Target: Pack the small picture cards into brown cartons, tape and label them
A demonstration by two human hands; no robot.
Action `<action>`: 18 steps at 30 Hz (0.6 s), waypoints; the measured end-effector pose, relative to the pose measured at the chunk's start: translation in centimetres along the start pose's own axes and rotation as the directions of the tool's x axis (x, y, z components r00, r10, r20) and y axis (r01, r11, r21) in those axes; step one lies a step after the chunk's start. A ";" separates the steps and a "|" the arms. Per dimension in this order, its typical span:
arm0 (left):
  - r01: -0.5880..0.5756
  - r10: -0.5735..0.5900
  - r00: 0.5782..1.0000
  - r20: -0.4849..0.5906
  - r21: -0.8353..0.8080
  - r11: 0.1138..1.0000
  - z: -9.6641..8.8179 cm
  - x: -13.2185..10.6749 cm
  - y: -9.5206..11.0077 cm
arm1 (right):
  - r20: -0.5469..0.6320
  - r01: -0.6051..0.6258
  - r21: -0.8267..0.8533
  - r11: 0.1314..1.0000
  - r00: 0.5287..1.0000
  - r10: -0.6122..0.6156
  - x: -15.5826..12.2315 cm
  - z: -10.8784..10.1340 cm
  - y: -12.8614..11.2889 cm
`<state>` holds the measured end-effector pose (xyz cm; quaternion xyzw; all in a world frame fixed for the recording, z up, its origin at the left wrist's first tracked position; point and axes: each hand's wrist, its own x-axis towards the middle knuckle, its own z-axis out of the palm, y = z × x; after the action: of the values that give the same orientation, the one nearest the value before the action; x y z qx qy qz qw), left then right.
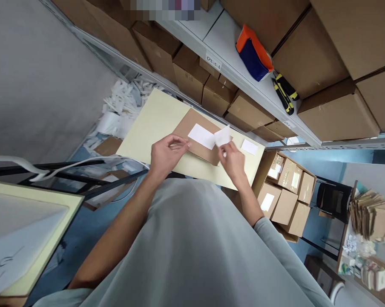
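Stockroom: grey metal shelving packed with brown cartons, blue floor, a pale yellow table pushed against the rack.

Item in hand – flat brown package, lying on the middle of the table. A white label sits flat on its top face, judged to be already stuck down.

Left hand: fingers curled, tips pressing on the package just beside the label's near edge.

Right hand: pinching a white slip, lifted off the package at the label's right end. Whether it is backing paper or a second label cannot be told.

Loose label: on the bare table, right of the package and apart from it – unused, by the look.

Surroundings: orange-and-blue tool and yellow-black knife on the shelf above; labelled cartons stacked below the table's right end; paper scraps heaped on the floor beyond its left end; flattened cardboard far right. Nothing lies between the hands and the package.
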<state>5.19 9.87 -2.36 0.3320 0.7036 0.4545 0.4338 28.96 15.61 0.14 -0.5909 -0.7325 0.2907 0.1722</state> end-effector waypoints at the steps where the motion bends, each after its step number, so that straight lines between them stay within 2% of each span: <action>1: -0.038 0.037 0.998 0.045 0.019 0.999 -0.3 0.5 0.2 | 0.114 0.058 -0.023 0.998 0.992 -0.055 0.0 0.2 -1.0; 3: -0.109 0.099 0.983 0.153 0.056 0.992 -0.8 1.6 0.4 | 0.250 0.118 -0.043 0.992 0.963 -0.104 0.4 0.4 -2.7; 7: -0.209 0.177 0.945 0.276 0.090 0.974 -1.8 4.0 -0.1 | 0.358 0.152 -0.022 0.988 0.924 -0.135 3.3 -0.2 -4.5; 13: -0.279 0.234 0.929 0.285 0.128 0.952 -2.4 7.6 -0.7 | 0.443 0.211 -0.039 0.977 0.880 -0.172 8.6 -0.4 -4.8; 18: -0.300 0.257 0.922 0.291 0.112 0.947 -1.9 10.4 -1.4 | 0.477 0.240 -0.090 0.967 0.862 -0.170 10.9 0.5 -4.1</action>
<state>-0.87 17.66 -6.49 0.5207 0.6156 0.4059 0.4303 22.82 25.52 1.34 -0.4334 -0.8304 0.3494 -0.0226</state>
